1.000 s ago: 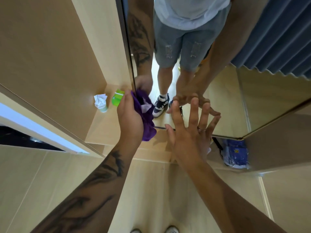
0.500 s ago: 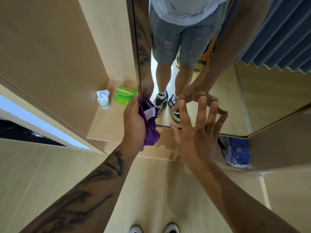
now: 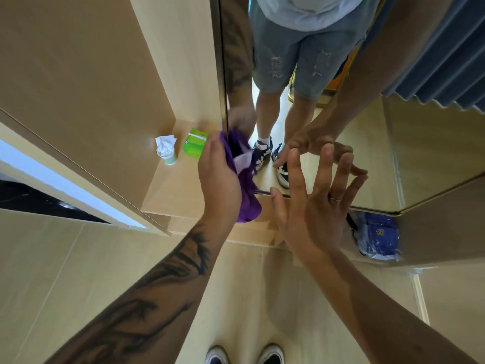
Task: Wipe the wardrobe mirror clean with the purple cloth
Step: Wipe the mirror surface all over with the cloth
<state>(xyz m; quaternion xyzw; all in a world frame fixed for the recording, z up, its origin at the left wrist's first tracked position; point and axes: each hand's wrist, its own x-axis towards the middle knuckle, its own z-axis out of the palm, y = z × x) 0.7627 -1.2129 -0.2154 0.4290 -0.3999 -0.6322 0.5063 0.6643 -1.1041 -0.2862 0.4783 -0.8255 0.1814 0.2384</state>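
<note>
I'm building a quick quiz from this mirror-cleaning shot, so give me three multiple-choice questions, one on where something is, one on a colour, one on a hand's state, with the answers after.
1. Where does the green packet lie?
A. on the wardrobe shelf left of the mirror
B. on the floor by the shoes
C. in the right hand

2. What colour is the cloth at the mirror?
A. yellow
B. purple
C. white

3. How is the right hand?
A. clenched in a fist
B. gripping a spray bottle
C. open with fingers spread

Answers:
1 A, it sits on the shelf beside a small cup with a tissue.
2 B, the cloth gripped by the left hand is purple.
3 C, the fingers are straight, fanned toward the glass, and hold nothing.
</note>
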